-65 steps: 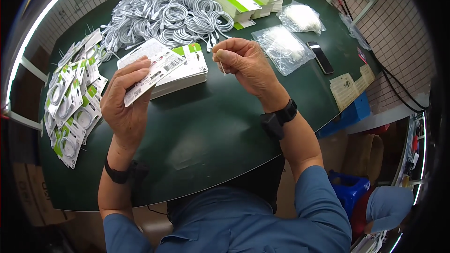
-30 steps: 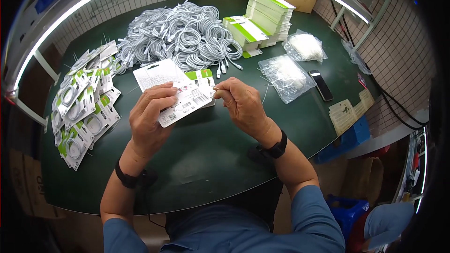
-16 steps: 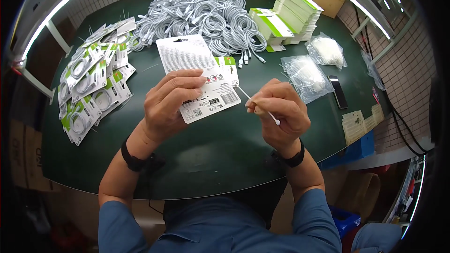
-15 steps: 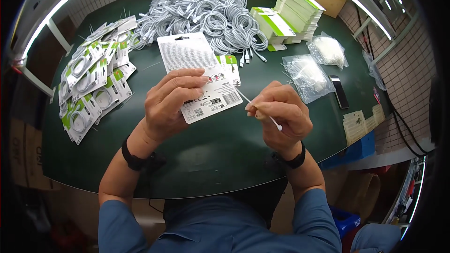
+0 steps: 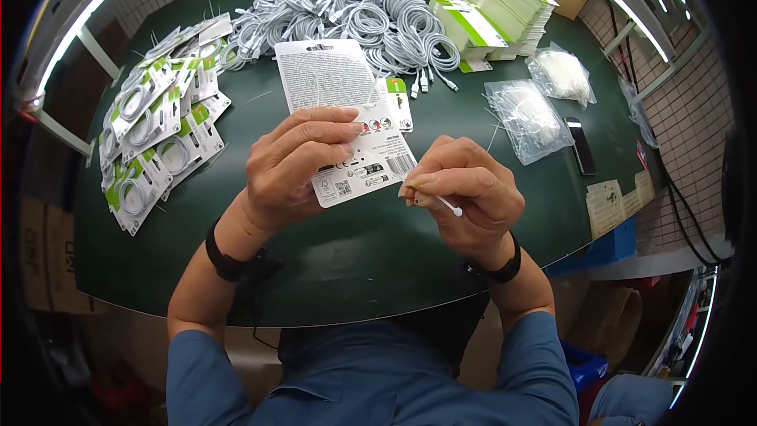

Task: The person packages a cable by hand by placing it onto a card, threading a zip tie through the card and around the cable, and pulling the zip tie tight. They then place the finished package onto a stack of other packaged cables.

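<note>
My left hand (image 5: 298,159) grips a white printed packaging card (image 5: 327,79), its back side facing up and its hang hole at the far end. The fingers lie over the card's middle; the thumb and whatever is beneath are hidden. Close to the card's right edge, my right hand (image 5: 465,189) pinches a thin white cable tie (image 5: 449,205) between thumb and fingertips, its small head sticking out toward me. The tie's other end is hidden by the fingers and the card. Just beyond the held card, part of a green and white card (image 5: 397,102) shows on the table.
Coiled grey cables (image 5: 339,12) form a large heap at the back. Carded cables (image 5: 146,130) are piled at left. Stacked green and white cards (image 5: 509,12) stand back right, near bags of white ties (image 5: 528,118), a phone (image 5: 581,144) and worn paper (image 5: 605,205) on the green table (image 5: 355,268).
My right hand has moved left toward the card with the cable tie, and less of the tie shows between them. The left hand keeps its hold on the card.
</note>
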The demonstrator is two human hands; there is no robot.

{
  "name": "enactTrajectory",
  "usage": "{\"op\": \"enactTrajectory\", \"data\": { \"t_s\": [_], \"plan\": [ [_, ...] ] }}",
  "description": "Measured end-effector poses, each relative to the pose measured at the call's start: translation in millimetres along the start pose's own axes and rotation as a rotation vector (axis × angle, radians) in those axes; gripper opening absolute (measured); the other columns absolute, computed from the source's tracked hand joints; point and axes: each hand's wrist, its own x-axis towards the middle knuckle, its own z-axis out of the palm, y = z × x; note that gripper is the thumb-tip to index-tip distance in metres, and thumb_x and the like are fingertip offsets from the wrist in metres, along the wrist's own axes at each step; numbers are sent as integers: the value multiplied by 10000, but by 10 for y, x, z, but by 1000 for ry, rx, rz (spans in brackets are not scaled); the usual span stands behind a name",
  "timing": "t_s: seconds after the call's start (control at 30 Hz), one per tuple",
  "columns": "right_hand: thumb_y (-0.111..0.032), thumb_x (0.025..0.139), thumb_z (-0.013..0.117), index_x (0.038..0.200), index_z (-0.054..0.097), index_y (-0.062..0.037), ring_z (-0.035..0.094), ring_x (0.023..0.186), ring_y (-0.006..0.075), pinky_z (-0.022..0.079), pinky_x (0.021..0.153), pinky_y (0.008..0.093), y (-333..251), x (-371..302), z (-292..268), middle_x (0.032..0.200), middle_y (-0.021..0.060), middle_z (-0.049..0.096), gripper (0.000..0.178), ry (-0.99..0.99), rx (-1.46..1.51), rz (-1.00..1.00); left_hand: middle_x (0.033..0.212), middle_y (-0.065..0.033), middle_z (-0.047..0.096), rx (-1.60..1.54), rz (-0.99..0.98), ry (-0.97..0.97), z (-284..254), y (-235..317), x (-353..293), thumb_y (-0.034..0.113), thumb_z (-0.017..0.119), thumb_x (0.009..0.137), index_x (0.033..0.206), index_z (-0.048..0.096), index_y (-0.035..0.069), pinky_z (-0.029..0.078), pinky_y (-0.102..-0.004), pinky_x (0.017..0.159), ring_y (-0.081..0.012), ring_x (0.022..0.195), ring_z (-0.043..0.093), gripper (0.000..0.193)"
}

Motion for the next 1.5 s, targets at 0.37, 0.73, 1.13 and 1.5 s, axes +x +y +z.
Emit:
{"op": "enactTrajectory", "data": {
  "t_s": [0.37, 0.73, 1.13, 1.5],
  "plan": [
    [33, 846, 760, 968, 660, 18, 667, 723, 192, 517, 601, 284, -4, -4, 13, 887, 156, 663, 158, -8, 2, 21, 950, -127, 738, -5, -10, -12, -6, -1, -5, 76, 864, 697, 796, 599, 39, 609, -372, 783, -312, 963, 738, 286],
    [76, 800, 777, 970, 704, -17, 658, 723, 195, 509, 619, 278, 48, 60, 11, 900, 159, 700, 207, -74, -47, 5, 958, -122, 736, 7, 0, -32, 11, 53, 0, 101, 867, 700, 816, 601, 42, 610, -360, 752, -309, 967, 737, 296],
    [122, 747, 770, 958, 730, -45, 666, 723, 189, 509, 610, 289, -253, 227, -19, 901, 118, 720, 272, -36, -57, 65, 966, -121, 720, 25, -17, -34, -103, 370, 149, 71, 837, 704, 841, 609, 31, 610, -365, 729, -317, 961, 732, 269],
    [80, 745, 792, 889, 739, -21, 678, 773, 165, 539, 697, 257, -572, 487, -94, 883, 88, 710, 184, -327, -57, 404, 938, -103, 716, 77, 30, -27, -158, 625, 138, 49, 798, 678, 869, 638, 30, 600, -365, 703, -299, 934, 733, 250]
  ]
}}
